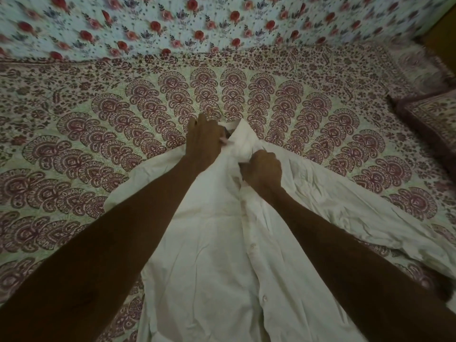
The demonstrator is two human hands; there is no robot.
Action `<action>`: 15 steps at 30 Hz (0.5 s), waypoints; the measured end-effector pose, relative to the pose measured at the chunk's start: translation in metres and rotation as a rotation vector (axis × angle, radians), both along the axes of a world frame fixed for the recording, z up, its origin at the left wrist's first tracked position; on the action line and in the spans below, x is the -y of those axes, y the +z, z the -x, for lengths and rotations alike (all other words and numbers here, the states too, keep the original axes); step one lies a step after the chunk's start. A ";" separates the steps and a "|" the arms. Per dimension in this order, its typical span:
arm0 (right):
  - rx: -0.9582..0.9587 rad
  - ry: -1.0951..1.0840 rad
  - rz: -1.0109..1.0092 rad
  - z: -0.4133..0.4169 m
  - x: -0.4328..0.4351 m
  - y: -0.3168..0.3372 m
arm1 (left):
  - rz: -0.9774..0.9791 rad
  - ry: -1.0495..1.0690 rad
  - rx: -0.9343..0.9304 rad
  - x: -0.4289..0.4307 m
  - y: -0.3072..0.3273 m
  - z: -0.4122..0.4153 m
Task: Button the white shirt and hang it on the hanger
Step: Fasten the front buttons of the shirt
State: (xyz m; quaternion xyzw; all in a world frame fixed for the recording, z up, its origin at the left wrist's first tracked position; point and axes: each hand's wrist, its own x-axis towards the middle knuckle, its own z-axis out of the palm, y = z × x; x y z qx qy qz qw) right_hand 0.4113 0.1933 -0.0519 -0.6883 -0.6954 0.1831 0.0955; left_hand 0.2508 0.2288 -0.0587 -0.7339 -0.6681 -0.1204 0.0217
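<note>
White shirt (pixel 209 267) on bedspread (pixel 74 149); fingers of left hand (pixel 203 139), right hand (pixel 262 169) grip collar (pixel 243 132).

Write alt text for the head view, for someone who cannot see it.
Two bare hands work at the collar of a crumpled white shirt spread on a maroon-patterned bedspread: the left hand grips the collar, the right hand bunches the front just below. A thin wire hanger hook shows beyond the collar.

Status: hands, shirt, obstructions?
Left hand and right hand grip white button-up shirt at collar. Shirt lies on maroon-patterned bedspread. Thin metal hanger hook shows beyond collar. Nothing blocking.
</note>
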 end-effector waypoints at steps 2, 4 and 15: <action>-0.291 -0.198 0.057 -0.002 -0.005 -0.003 | -0.086 0.102 0.151 -0.001 0.000 0.002; -0.386 -0.292 0.114 -0.005 -0.003 -0.007 | -0.062 0.134 0.230 0.005 -0.005 0.000; 0.106 0.013 -0.080 -0.004 0.001 -0.015 | 0.055 0.245 0.586 0.073 -0.059 -0.044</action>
